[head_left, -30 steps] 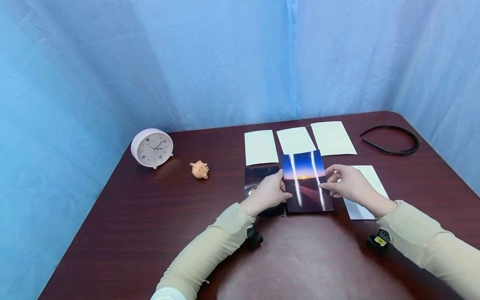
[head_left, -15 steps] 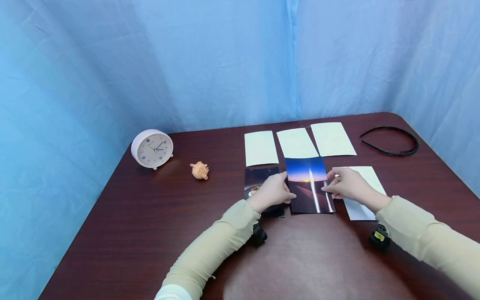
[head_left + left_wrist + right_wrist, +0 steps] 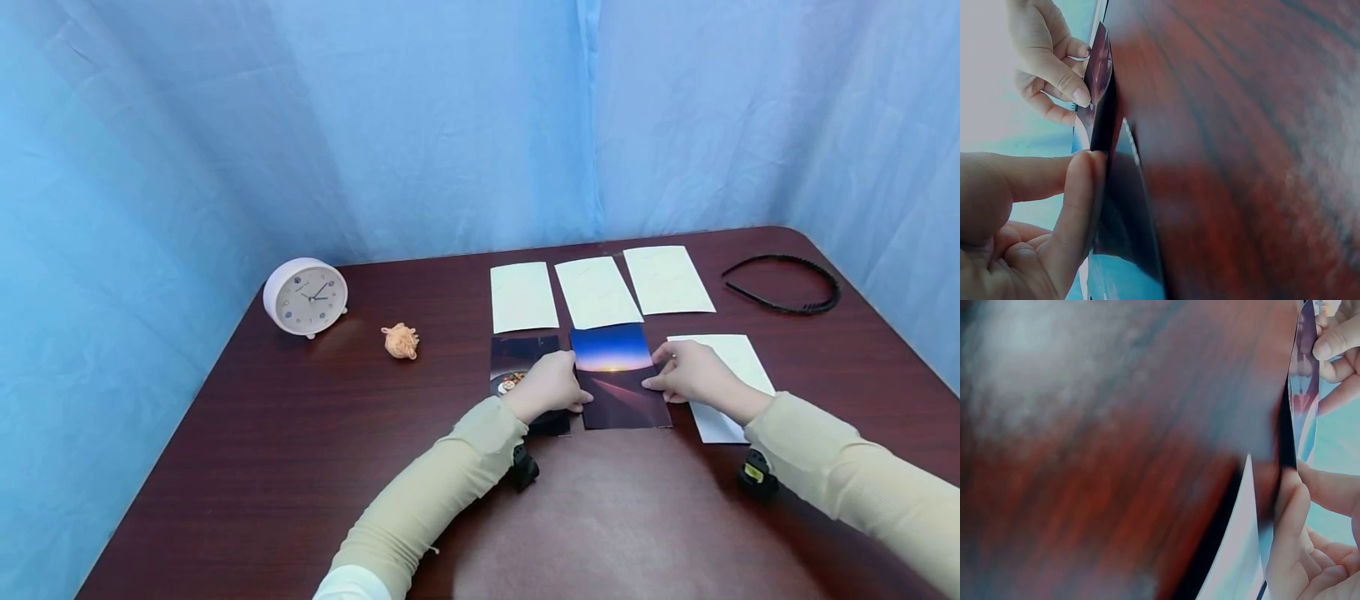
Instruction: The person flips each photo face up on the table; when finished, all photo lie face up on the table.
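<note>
A glossy sunset photo [image 3: 618, 382], blue above and dark below, is level with the lower row of prints. My left hand [image 3: 550, 387] pinches its left edge between thumb and fingers, reaching across a dark food photo [image 3: 512, 382] and partly hiding it. At the right edge, my right hand [image 3: 692, 375] pinches the same photo, in front of a white card [image 3: 738, 358] that lies partly under the hand. In the left wrist view the photo [image 3: 1100, 65] is seen nearly edge-on, bowed slightly, close over the brown tabletop. The right wrist view shows the photo [image 3: 1304, 369] between both hands.
Three white cards stand in a row behind: left card [image 3: 523, 297], middle card [image 3: 598, 292], right card [image 3: 667, 280]. A black headband [image 3: 813, 307] lies at the right. To the left are a round white clock [image 3: 309, 297] and a peach tangled bundle [image 3: 401, 342]. Blue curtains surround the table.
Both hands have brought the sunset photo slightly nearer and lower, uncovering the middle white card's lower part. The glare stripes on the photo have gone.
</note>
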A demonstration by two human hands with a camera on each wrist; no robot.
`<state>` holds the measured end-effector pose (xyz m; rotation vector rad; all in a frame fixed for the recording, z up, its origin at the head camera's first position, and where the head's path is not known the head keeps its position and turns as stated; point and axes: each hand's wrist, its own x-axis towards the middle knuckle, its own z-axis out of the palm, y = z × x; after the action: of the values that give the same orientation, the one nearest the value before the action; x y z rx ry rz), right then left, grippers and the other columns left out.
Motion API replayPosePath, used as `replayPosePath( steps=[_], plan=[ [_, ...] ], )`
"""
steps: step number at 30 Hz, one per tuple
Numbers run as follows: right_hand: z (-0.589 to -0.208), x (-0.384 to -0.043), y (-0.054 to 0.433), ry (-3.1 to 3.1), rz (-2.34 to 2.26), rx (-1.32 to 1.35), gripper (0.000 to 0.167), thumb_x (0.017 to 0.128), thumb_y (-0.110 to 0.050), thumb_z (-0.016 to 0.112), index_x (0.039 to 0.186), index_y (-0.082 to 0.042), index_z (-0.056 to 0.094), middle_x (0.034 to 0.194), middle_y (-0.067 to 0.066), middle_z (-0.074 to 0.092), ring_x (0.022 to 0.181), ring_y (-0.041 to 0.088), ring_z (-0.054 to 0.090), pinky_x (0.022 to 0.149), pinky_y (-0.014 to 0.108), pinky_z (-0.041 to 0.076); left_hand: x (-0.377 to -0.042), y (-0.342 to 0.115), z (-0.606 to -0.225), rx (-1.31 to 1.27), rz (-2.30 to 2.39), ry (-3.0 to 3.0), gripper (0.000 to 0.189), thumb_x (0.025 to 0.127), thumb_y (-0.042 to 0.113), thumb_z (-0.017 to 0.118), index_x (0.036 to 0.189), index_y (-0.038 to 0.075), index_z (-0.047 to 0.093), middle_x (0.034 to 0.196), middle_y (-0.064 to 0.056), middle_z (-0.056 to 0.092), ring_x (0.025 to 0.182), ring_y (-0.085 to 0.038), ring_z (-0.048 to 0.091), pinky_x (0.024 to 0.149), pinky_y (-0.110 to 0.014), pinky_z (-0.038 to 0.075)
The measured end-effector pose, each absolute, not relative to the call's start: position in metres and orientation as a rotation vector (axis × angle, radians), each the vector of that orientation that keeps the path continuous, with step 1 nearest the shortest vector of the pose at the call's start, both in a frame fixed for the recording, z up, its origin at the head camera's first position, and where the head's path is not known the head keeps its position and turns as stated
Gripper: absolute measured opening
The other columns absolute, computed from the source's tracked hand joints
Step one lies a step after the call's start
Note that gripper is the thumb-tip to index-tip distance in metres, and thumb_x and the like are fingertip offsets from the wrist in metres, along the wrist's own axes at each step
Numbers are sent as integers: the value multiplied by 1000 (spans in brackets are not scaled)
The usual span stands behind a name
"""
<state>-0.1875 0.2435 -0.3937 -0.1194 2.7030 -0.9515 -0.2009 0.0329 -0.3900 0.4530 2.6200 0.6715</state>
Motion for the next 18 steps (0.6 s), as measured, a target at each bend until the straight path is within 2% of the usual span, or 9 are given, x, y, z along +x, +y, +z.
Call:
replayPosePath(
  steps=[9,18],
  plan=[
    [-393,-187,244,2736,-924,-129,38,81,-11,71,105,13,54,62,4,62,50,9,57,51,26,53,-201,35,-390,438,630,2640,44,83,26,73,117,3,58,78,1,60,53,-4,59,77,-18,49],
    [-392,-186,244,2758,-895,-99,38,80,-14,73,103,11,55,62,5,62,50,9,57,50,27,53,-200,36,-392,465,580,2691,34,82,28,75,103,5,61,67,4,60,51,-3,58,75,-16,49]
  ],
)
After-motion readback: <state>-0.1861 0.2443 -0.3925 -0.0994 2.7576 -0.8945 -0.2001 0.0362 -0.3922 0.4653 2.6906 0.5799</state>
